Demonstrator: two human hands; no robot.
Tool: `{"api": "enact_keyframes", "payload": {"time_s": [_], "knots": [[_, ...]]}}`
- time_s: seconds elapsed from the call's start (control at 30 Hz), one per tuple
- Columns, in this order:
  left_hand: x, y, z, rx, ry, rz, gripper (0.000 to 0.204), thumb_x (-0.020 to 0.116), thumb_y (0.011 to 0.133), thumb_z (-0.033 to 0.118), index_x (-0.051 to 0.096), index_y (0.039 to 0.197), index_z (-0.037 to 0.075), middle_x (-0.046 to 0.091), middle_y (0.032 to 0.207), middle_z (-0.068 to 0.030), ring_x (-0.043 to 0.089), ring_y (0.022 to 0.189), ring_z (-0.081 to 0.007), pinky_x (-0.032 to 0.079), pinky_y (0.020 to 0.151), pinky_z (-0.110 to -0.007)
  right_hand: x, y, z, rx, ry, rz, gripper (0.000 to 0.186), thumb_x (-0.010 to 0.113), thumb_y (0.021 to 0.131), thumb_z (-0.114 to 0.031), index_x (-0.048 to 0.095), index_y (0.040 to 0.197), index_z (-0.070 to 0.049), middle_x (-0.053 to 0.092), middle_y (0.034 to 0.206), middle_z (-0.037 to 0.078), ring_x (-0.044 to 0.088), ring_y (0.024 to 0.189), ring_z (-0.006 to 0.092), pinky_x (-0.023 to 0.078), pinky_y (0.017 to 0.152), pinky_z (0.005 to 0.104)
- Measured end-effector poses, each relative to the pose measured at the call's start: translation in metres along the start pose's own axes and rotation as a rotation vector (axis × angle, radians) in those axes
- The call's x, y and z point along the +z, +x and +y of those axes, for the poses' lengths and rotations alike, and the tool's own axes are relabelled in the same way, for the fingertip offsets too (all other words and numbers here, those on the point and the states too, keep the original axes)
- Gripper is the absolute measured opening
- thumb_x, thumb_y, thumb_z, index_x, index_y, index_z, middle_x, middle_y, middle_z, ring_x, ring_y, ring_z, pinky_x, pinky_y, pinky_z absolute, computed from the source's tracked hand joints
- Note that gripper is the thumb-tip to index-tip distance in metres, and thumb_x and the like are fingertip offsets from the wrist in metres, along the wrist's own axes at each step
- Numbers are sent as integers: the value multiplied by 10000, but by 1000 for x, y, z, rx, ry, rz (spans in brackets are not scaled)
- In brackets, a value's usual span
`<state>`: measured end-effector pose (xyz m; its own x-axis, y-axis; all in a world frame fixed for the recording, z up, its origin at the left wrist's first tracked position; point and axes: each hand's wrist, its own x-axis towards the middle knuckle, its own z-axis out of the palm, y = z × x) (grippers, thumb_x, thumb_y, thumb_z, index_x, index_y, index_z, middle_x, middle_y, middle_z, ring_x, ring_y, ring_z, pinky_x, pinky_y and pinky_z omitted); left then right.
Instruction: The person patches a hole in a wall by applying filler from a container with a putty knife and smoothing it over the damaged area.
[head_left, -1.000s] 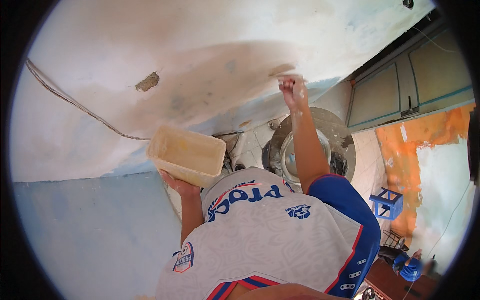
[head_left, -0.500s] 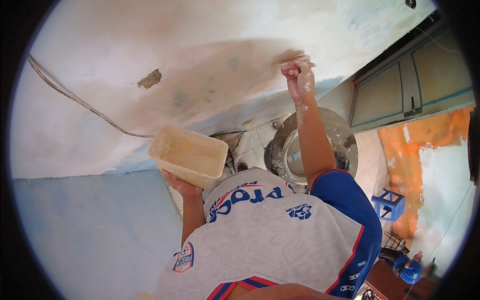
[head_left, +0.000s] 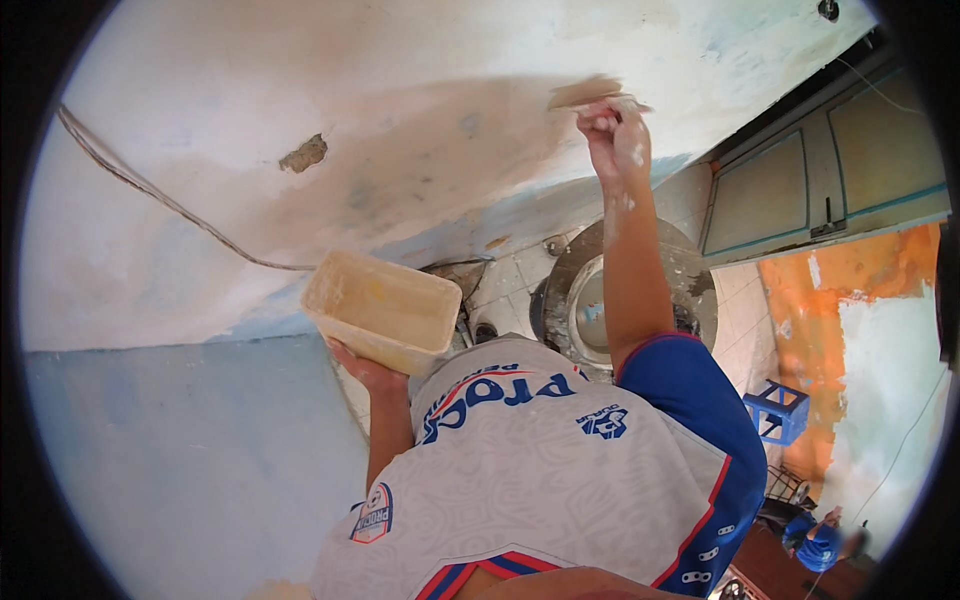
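My left hand (head_left: 366, 366) grips a cream rectangular plastic tub (head_left: 385, 345) from below, and its open top shows pale smears inside. My right hand (head_left: 617, 142), spotted with white paste, is raised to the wall (head_left: 400, 60). Its fingers are closed on a thin, flat scraper (head_left: 625, 104), seen nearly edge-on and partly hidden by the fingers. The scraper is at the wall surface beside a dark shadow. Around it the wall is patchy white and tan, with a chipped hole (head_left: 303, 153) farther left.
A cable (head_left: 170, 205) runs along the wall at left. Below my right arm stands a round grey basin (head_left: 575, 262) on the tiled floor. Toward the right are a greenish door (head_left: 770, 190), a blue stool (head_left: 777, 412) and another person in blue (head_left: 815, 545).
My right hand has shifted a little to the right along the wall, with the scraper in it. The tub in my left hand has barely moved.
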<state>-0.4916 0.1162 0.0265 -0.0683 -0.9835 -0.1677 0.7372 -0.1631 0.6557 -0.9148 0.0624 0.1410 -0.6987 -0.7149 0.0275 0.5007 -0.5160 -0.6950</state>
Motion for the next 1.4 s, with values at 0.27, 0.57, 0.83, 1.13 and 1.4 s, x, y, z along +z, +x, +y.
{"api": "enact_keyframes", "payload": {"time_s": [0.27,0.57,0.83,1.13,1.4], "knots": [[-6,-2,-2,12,-84,-40,757,440,1002,667,291,1582,204,374,1594,-77,413,1438,-306,426,1157,-495,-60,3,43,73,-186,141,106,513,948,-38,563,855,-46,605,716,82,504,574,137,473,585,320],[-7,-6,3,88,-55,-16,763,424,1005,673,292,1584,193,397,1584,-82,425,1433,-314,424,1159,-493,-8,-46,-16,-97,-136,-25,133,495,941,-44,595,913,39,687,825,186,528,608,113,473,584,230],[-13,-1,-5,-10,-84,-26,778,389,1001,697,292,1587,194,385,1590,-70,412,1438,-307,404,1171,-491,-5,17,5,33,-4,-59,94,539,937,-42,586,860,-13,620,706,85,528,604,172,493,640,331],[-9,-4,-4,-5,-97,-43,769,417,1002,681,298,1587,197,383,1593,-69,406,1441,-305,392,1174,-494,-56,-30,25,23,-281,15,87,487,903,-13,565,930,-40,690,885,156,490,575,99,472,535,246],[-24,-6,-8,20,-68,-56,748,384,1019,664,287,1588,189,363,1604,-80,397,1449,-308,389,1178,-486,1,-30,-2,-25,-3,-118,85,493,923,-21,574,902,-36,649,726,100,487,586,98,516,660,292]]}}
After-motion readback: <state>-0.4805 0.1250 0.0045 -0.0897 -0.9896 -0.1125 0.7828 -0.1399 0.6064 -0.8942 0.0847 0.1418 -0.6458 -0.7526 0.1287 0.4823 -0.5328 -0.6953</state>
